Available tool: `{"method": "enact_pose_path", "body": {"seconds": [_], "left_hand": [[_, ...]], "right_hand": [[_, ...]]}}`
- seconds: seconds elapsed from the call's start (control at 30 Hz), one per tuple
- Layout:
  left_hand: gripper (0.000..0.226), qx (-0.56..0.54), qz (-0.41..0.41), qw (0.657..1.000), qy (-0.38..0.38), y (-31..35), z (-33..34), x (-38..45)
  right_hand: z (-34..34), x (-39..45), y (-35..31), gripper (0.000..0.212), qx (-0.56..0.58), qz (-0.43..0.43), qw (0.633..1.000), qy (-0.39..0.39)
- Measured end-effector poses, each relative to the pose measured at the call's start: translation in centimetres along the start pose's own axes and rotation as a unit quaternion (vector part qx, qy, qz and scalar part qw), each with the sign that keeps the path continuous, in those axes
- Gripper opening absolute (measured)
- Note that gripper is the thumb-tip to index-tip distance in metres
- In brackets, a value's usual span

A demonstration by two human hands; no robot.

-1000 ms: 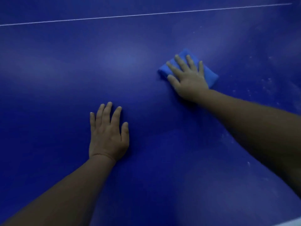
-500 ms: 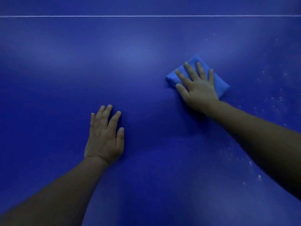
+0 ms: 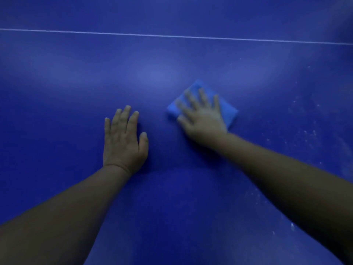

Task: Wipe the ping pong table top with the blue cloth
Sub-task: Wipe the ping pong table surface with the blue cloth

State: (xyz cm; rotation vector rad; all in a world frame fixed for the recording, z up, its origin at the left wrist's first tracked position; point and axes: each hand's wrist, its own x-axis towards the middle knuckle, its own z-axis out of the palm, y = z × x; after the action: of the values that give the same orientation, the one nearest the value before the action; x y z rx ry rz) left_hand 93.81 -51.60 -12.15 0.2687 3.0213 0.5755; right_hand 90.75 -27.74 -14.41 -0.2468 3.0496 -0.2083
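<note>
The dark blue ping pong table top fills the view. A folded light blue cloth lies flat on it, right of centre. My right hand presses down on the cloth with straight, spread fingers and is blurred by motion. My left hand rests flat on the bare table top to the left of the cloth, fingers straight, a short gap away from it.
A thin white line crosses the table top at the far side. White dust specks are scattered over the surface to the right of the cloth and beside my right forearm.
My right hand has slid the cloth leftward and nearer, closing the gap to my left hand. The left hand stays flat on the table.
</note>
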Motion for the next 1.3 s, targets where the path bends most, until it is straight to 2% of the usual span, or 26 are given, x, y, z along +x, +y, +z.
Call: {"method": "enact_pose_path", "body": {"seconds": [0.07, 0.1, 0.13, 0.23, 0.3, 0.37, 0.47, 0.53, 0.6, 0.7, 0.77, 0.8, 0.9, 0.97, 1.0, 1.03, 1.1, 1.2, 1.23, 1.27, 1.3], "left_hand": [[0.068, 0.014, -0.008, 1.0, -0.006, 1.1, 0.8, 1.6], [0.068, 0.023, -0.003, 1.0, -0.012, 1.4, 1.3, 2.0], [0.068, 0.032, 0.005, 0.999, -0.019, 1.5, 1.7, 2.0], [0.068, 0.046, 0.018, 0.998, -0.03, 1.3, 2.4, 2.2], [0.068, 0.045, 0.013, 0.998, -0.038, 1.1, 2.4, 2.4], [0.067, 0.035, 0.011, 0.999, -0.039, 1.1, 2.3, 2.5], [0.065, 0.032, 0.011, 0.999, -0.039, 1.3, 2.3, 2.7], [0.065, 0.036, 0.012, 0.999, -0.036, 1.3, 2.3, 2.7], [0.065, 0.036, 0.009, 0.999, -0.04, 1.2, 2.4, 2.8], [0.063, 0.041, 0.014, 0.998, -0.043, 1.3, 2.3, 2.8], [0.062, 0.043, 0.023, 0.998, -0.036, 1.3, 2.3, 2.8], [0.061, 0.045, 0.027, 0.998, -0.033, 1.3, 2.3, 2.8], [0.061, 0.05, 0.03, 0.998, -0.029, 1.3, 2.3, 2.9], [0.061, 0.056, 0.03, 0.998, -0.031, 1.4, 2.3, 2.9], [0.061, 0.057, 0.031, 0.997, -0.033, 1.3, 2.3, 2.9], [0.061, 0.058, 0.032, 0.997, -0.035, 1.2, 2.2, 2.8], [0.061, 0.056, 0.032, 0.997, -0.044, 1.0, 2.2, 2.8], [0.062, 0.053, 0.024, 0.997, -0.054, 1.1, 2.2, 2.9], [0.062, 0.052, 0.023, 0.997, -0.057, 1.1, 2.2, 2.8], [0.062, 0.05, 0.024, 0.997, -0.057, 1.1, 2.1, 2.8], [0.062, 0.047, 0.024, 0.997, -0.057, 1.1, 2.1, 2.8]], "right_hand": [[0.6, -2.4, -0.6, 0.055, -0.013, -0.139, 0.99, -0.018], [0.2, -2.1, 0.8, 0.054, -0.023, -0.147, 0.989, -0.022], [-0.3, -1.1, 3.1, 0.054, -0.022, -0.1, 0.995, -0.017], [-1.8, 1.2, 10.0, 0.054, -0.014, 0.143, 0.989, -0.016], [-1.7, 1.0, 10.2, 0.055, -0.01, 0.198, 0.98, 0.002], [-0.8, 1.2, 6.5, 0.058, -0.013, 0.181, 0.983, 0.017], [0.5, 4.4, 0.3, 0.059, 0.013, 0.07, 0.997, 0.007], [0.0, 8.1, -0.2, 0.056, 0.012, 0.009, 1.0, -0.005], [-0.8, 10.8, 3.3, 0.054, -0.007, 0.063, 0.998, -0.006], [-1.6, 10.0, 9.3, 0.056, 0.012, 0.249, 0.968, 0.006], [-1.3, 8.7, 8.5, 0.057, 0.009, 0.298, 0.954, 0.025], [-0.8, 8.9, 6.4, 0.057, 0.004, 0.278, 0.96, 0.036], [0.5, 13.4, -0.7, 0.057, 0.017, 0.125, 0.991, 0.035], [-0.1, 17.5, -1.5, 0.055, 0.036, 0.058, 0.998, 0.006], [-0.6, 19.1, 0.2, 0.054, 0.026, 0.061, 0.998, -0.003], [-0.9, 19.9, 2.7, 0.054, 0.004, 0.089, 0.996, 0.005], [-1.8, 19.4, 9.5, 0.056, -0.01, 0.212, 0.977, 0.027], [-3.7, 15.8, 16.9, 0.06, 0.052, 0.446, 0.892, 0.054], [-3.9, 15.1, 16.7, 0.061, 0.058, 0.487, 0.87, 0.054], [-3.5, 15.0, 15.0, 0.06, 0.051, 0.495, 0.865, 0.059], [-2.9, 15.1, 12.3, 0.06, 0.04, 0.46, 0.884, 0.066]]}}
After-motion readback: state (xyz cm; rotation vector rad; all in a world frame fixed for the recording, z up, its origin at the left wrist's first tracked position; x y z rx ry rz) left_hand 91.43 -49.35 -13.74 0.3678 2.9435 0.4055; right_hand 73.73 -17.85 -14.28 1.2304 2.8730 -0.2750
